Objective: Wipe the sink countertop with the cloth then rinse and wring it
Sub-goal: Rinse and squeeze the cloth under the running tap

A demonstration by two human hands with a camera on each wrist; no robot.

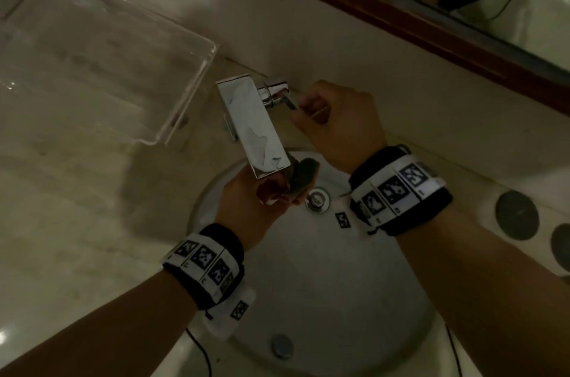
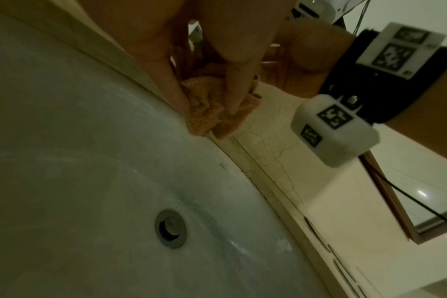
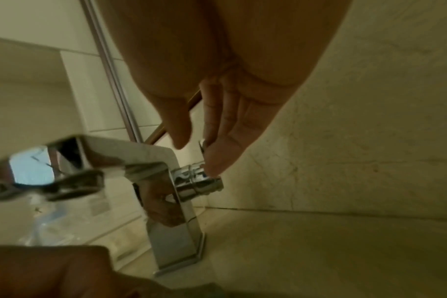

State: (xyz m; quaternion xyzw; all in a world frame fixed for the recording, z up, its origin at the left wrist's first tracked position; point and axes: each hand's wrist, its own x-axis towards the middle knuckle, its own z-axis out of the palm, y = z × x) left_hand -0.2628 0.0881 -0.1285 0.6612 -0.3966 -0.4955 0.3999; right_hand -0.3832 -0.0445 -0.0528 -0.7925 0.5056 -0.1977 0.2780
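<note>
A crumpled orange-pink cloth (image 1: 303, 176) (image 2: 204, 125) is bunched in my left hand (image 1: 271, 196) (image 2: 207, 106), whose fingers curl round it. I hold it right under the spout of the chrome faucet (image 1: 253, 127) (image 3: 153, 161), above the white sink basin (image 1: 324, 284) (image 2: 89, 161) and near the drain (image 1: 317, 199) (image 2: 171, 227). My right hand (image 1: 297, 111) (image 3: 199, 149) is at the faucet's side lever (image 1: 290, 104) (image 3: 202, 144). Thumb and fingers sit either side of the lever's tip. No running water shows.
A clear acrylic tray (image 1: 108, 68) stands on the marble countertop (image 1: 61, 207) to the left of the faucet. A wood-framed mirror (image 1: 401, 6) runs along the back wall. Dark round discs (image 1: 516, 215) lie on the counter at the right.
</note>
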